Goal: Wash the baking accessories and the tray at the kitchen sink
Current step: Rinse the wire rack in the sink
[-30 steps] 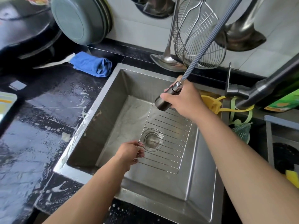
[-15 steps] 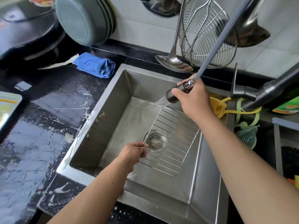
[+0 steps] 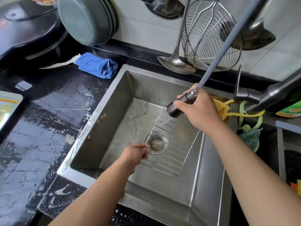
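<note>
While the right hand (image 3: 197, 110) grips the pull-out sprayer (image 3: 179, 106) and the left hand (image 3: 134, 154) pinches the wire rack's (image 3: 171, 142) edge in the sink (image 3: 210, 176), rinsing looks underway; no tray is being washed yet

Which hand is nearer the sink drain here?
Left. The left hand pinches the wire rack edge right beside the drain; the right hand grips the sprayer head higher up, toward the sink's back.
</note>
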`<state>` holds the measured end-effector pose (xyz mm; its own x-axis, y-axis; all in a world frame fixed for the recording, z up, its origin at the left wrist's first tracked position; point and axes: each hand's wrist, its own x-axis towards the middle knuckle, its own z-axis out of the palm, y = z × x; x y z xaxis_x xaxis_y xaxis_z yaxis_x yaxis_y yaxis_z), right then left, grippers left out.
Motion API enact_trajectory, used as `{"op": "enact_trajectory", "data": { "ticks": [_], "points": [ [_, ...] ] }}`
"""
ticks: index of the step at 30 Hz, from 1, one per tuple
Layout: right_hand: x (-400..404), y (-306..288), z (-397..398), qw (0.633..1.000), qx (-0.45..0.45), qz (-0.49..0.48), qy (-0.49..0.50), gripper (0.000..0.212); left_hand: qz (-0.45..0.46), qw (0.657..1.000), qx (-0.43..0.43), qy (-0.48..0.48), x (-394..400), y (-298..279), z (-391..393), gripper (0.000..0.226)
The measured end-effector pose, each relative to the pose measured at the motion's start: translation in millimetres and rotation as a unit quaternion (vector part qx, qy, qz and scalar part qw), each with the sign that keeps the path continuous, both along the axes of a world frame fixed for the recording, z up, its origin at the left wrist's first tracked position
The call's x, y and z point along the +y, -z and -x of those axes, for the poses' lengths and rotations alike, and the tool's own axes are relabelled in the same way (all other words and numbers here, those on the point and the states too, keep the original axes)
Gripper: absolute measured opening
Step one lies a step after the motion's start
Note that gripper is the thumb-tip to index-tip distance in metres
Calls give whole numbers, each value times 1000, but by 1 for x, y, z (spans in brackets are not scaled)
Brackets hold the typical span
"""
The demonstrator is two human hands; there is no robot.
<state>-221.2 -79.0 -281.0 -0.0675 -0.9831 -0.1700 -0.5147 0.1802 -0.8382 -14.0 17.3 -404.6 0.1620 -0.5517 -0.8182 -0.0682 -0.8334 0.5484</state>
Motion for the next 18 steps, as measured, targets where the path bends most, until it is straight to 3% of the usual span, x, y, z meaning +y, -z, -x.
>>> {"op": "enact_trajectory", "data": {
  "ticks": [8,12,18],
  "points": [
    [38,-6,9,995,-35,-49,-77,40,-2,997,66,-43,0,-5,1,27],
    [49,-12,5,991,-64,-57,-102,26,-17,996,70,-52,-2,-8,1,21],
    [56,-21,14,995,2,-65,-79,26,-17,994,92,-55,-2,-12,1,27]
  ]
}}
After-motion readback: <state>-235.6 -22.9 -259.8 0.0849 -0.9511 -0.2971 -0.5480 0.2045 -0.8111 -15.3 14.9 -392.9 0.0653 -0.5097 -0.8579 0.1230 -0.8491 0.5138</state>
